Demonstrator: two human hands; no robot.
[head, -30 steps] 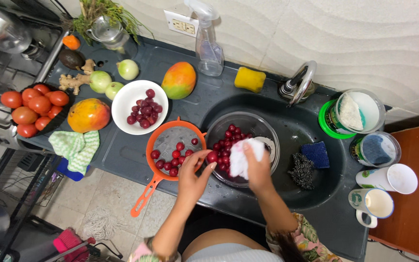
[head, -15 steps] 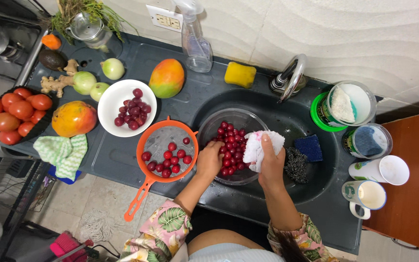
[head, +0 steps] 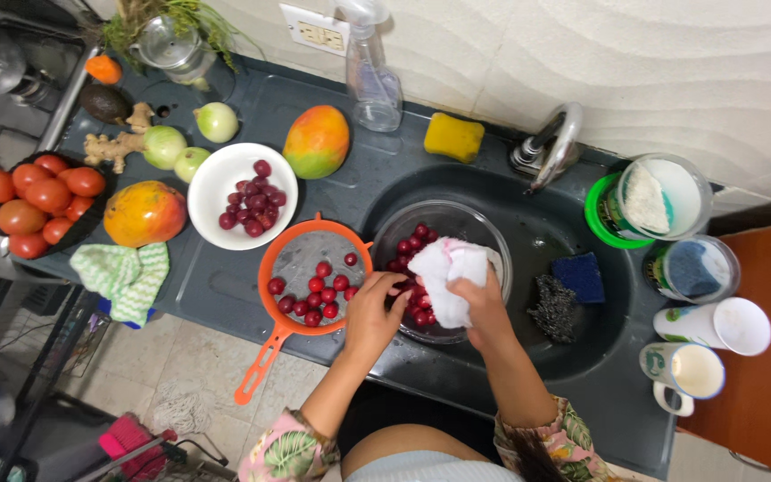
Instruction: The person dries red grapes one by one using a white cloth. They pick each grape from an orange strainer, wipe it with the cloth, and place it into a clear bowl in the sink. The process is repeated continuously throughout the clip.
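Over the glass bowl (head: 484, 245) in the sink (head: 546, 241), nearest us, we have both hands at work: our right hand (head: 482, 303) is closed around a white cloth (head: 446, 268), fingers bunching it above the bowl's near side, and our left hand (head: 372, 312) curls at the bowl's left rim, fingertips among the red fruits (head: 414, 243); whether it pinches one we cannot tell. We judge these fruits small, round, smooth-skinned and wet, so slippery and easily bruised; a light pinch across the middle of one, or cradling it in the cloth, seems the safest hold. The cloth looks soft and limp, light, and can be gripped anywhere. Just left of the bowl sits an orange strainer (head: 271, 268) with more of the fruits, its handle pointing toward us. Just right of the bowl, in the sink, lie a steel scourer (head: 553, 308) and a blue sponge (head: 579, 277). Farther left of the bowl, a white dish (head: 216, 183) holds darker fruits, with a striped green cloth (head: 125, 277) and a mango (head: 145, 214) beyond it. Behind the bowl stand the tap (head: 555, 143), a yellow sponge (head: 454, 137), another mango (head: 316, 142) and a spray bottle (head: 377, 76). Far left are tomatoes (head: 33, 201).
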